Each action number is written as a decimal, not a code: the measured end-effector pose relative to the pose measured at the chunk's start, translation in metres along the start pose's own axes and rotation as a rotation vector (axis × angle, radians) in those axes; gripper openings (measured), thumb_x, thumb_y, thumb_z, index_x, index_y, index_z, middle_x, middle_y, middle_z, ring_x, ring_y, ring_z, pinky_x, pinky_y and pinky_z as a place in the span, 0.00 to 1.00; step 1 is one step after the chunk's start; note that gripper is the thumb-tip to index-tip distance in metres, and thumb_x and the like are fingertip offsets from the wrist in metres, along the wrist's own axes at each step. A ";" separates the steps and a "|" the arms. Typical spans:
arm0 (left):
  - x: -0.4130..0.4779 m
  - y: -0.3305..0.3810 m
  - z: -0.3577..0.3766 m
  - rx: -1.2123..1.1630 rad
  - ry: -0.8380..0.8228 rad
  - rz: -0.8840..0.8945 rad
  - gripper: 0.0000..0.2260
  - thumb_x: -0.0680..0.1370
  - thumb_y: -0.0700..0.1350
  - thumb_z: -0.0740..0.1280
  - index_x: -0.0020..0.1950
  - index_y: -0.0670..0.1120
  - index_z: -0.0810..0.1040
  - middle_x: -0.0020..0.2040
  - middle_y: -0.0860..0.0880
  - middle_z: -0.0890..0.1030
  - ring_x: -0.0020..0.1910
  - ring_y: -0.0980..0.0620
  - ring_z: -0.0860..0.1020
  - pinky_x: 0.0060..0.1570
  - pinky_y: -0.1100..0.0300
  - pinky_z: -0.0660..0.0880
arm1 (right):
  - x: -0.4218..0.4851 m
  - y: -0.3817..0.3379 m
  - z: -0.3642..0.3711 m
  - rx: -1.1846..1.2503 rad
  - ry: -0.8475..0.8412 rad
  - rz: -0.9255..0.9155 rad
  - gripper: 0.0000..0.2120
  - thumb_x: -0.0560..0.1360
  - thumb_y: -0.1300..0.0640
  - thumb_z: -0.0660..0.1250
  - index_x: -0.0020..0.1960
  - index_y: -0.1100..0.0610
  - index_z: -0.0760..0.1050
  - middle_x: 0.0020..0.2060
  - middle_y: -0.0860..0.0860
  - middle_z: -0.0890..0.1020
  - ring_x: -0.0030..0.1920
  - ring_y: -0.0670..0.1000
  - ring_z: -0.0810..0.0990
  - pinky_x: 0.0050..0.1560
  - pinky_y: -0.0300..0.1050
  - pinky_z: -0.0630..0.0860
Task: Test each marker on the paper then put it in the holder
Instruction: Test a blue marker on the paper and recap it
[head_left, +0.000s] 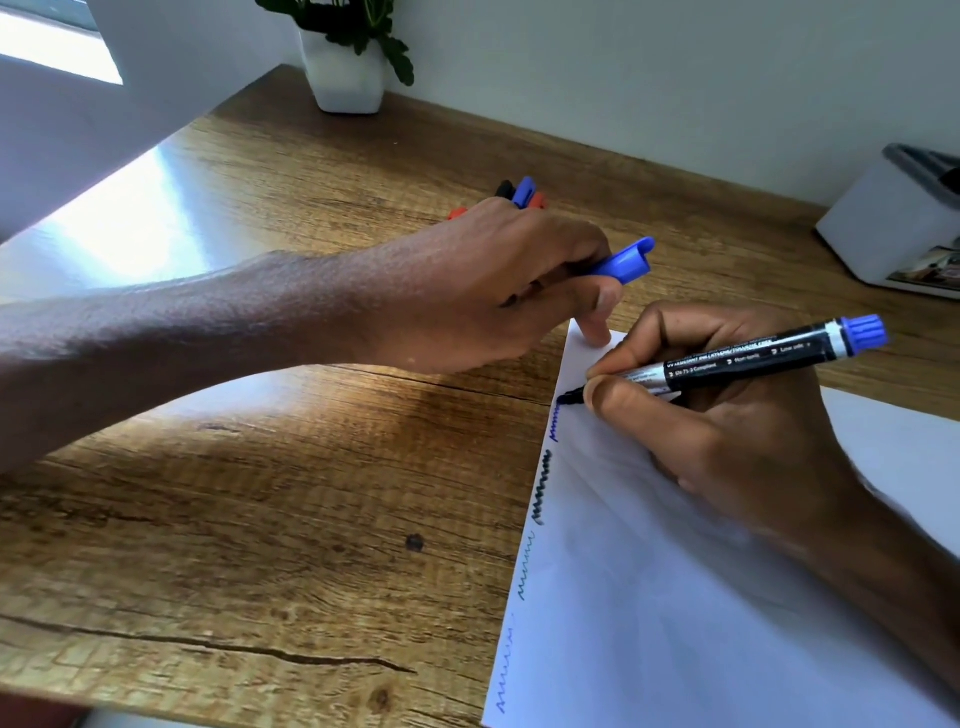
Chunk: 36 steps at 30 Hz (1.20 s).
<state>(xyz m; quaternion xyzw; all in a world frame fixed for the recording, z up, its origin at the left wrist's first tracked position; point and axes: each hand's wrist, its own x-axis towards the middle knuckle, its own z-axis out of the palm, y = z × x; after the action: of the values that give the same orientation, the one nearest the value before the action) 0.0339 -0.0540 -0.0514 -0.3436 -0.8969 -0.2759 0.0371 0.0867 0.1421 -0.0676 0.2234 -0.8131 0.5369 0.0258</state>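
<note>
Two bare forearms with no sleeves, watch or rings in sight; left hand (498, 280) and right hand (727, 415) both ungloved, with short plain fingernails

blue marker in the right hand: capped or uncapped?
Uncapped. The marker's bare tip touches the paper, and the left hand holds the blue cap.

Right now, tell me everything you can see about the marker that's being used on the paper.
The marker has a black barrel with a white-and-silver label of small print and a blue end plug. It looks plastic. It is uncapped; its blue cap sits in the left hand. The right hand grips it near the tip, slanted, back end up and to the right. Its dark tip touches the paper near the left edge, at the top of a blue squiggle.
</note>
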 end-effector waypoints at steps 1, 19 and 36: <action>0.000 0.000 0.000 -0.003 0.000 0.001 0.13 0.85 0.54 0.60 0.54 0.49 0.80 0.29 0.57 0.73 0.29 0.58 0.74 0.27 0.68 0.66 | 0.000 0.000 0.000 -0.001 0.008 0.006 0.05 0.68 0.66 0.72 0.34 0.65 0.78 0.22 0.46 0.76 0.19 0.42 0.69 0.24 0.29 0.64; -0.001 -0.001 0.000 -0.016 -0.014 0.010 0.10 0.85 0.55 0.59 0.52 0.54 0.78 0.32 0.61 0.76 0.30 0.58 0.75 0.27 0.68 0.66 | 0.003 0.005 -0.005 0.197 0.179 0.114 0.06 0.70 0.63 0.70 0.35 0.62 0.78 0.24 0.54 0.74 0.19 0.50 0.66 0.21 0.38 0.66; 0.005 -0.014 -0.010 0.111 0.158 0.144 0.15 0.81 0.57 0.62 0.62 0.52 0.81 0.40 0.59 0.79 0.47 0.52 0.75 0.45 0.53 0.74 | 0.010 0.007 -0.031 0.377 0.268 -0.121 0.12 0.74 0.58 0.65 0.51 0.64 0.82 0.36 0.60 0.80 0.34 0.55 0.75 0.26 0.44 0.73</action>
<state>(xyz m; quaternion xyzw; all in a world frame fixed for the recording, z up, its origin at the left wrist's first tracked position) 0.0200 -0.0648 -0.0487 -0.3817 -0.8780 -0.2489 0.1464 0.0692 0.1684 -0.0576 0.1995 -0.6730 0.7015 0.1234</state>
